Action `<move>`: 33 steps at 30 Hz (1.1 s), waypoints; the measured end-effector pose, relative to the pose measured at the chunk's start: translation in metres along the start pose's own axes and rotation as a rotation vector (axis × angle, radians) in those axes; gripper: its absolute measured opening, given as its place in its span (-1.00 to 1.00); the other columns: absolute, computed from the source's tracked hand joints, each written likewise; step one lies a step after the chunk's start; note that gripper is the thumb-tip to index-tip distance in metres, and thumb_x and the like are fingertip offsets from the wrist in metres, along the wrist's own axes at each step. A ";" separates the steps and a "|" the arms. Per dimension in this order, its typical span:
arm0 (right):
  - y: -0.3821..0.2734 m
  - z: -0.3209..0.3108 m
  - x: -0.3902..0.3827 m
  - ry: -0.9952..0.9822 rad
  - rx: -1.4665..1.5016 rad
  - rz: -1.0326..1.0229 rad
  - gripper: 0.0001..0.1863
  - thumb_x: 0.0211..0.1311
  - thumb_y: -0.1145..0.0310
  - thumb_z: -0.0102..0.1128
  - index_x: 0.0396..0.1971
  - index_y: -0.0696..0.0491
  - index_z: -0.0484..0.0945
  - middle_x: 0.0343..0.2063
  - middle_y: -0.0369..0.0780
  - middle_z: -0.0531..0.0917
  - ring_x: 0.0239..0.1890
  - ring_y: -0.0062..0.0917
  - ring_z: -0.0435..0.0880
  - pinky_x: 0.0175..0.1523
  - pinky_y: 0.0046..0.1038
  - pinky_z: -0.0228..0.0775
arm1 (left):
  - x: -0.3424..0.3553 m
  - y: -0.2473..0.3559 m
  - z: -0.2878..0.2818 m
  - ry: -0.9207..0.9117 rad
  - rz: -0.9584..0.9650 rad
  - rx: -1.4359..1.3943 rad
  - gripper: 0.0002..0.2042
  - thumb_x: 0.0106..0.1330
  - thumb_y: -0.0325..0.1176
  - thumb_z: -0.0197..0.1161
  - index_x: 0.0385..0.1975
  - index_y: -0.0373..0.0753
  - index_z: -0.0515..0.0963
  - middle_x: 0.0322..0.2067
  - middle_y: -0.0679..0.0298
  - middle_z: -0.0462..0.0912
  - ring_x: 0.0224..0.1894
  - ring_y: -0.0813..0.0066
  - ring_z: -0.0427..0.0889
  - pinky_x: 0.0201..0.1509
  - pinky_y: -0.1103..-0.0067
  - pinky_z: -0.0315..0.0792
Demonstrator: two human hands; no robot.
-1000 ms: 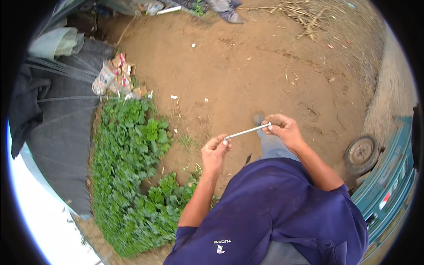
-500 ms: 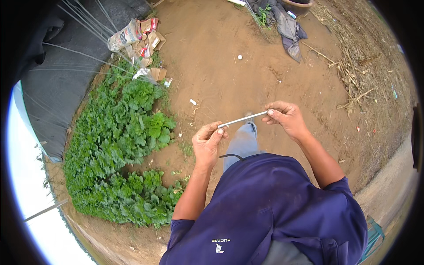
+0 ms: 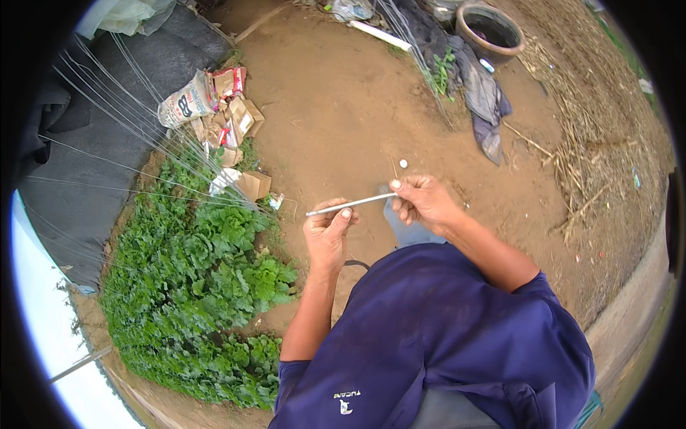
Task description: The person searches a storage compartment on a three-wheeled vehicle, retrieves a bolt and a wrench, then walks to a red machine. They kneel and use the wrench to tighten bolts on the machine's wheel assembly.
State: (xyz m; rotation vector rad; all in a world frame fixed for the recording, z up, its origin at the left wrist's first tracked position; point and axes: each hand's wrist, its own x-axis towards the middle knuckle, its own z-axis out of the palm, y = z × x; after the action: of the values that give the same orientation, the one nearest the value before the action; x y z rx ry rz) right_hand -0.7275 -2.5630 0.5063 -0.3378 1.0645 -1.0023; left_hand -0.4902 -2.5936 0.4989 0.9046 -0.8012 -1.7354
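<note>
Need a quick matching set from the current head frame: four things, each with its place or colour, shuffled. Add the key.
Things
1. Thin grey rod
2. Round pot
3. Leafy plants
4. Printed sack

Places or colours
A. Near the top edge, right of centre
B. Against the cardboard boxes, upper left
C. Green, filling much of the lower left
D. Gripped by the left hand and right hand

Pairs: 1-D, 2-A, 3-C, 4-B

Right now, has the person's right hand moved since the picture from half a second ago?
Yes: the right hand has moved toward the white round object on the ground, which now appears just above it in view.
</note>
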 end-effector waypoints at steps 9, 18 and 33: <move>-0.194 0.112 0.322 -0.229 -0.216 0.050 -0.60 0.46 0.06 0.33 -0.37 0.13 0.62 -0.54 -0.28 0.68 -0.59 -0.65 0.63 -0.53 -0.58 0.48 | 0.310 0.101 -0.063 0.185 0.032 -0.042 -0.80 0.40 -0.51 0.38 -0.04 -0.35 0.60 -0.27 0.15 0.75 -0.26 0.38 0.75 -0.16 0.44 0.66; -0.370 0.163 0.643 -0.182 -0.517 0.187 -0.73 0.52 0.20 0.25 -0.23 0.13 0.70 -0.44 -0.30 0.72 -0.49 -0.68 0.67 -0.38 -0.57 0.54 | 0.704 0.168 -0.108 0.079 -0.228 0.215 -0.80 0.52 -0.38 0.26 0.01 -0.34 0.58 -0.21 0.19 0.72 -0.21 0.47 0.70 -0.08 0.50 0.62; -0.737 0.217 1.211 -0.014 -0.390 -0.006 -0.67 0.47 0.16 0.32 -0.10 0.16 0.72 -0.36 -0.32 0.73 -0.43 -0.71 0.66 -0.34 -0.57 0.55 | 1.345 0.368 -0.171 0.055 -0.347 0.728 -0.81 0.51 -0.30 0.29 -0.16 -0.31 0.65 -0.42 0.34 0.65 -0.41 0.63 0.58 -0.29 0.60 0.49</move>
State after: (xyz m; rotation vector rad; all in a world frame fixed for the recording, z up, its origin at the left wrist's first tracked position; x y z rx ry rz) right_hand -0.7832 -3.9931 0.4144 -0.6642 1.2459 -0.7923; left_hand -0.4981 -3.9977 0.4408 1.6461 -1.3377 -1.7076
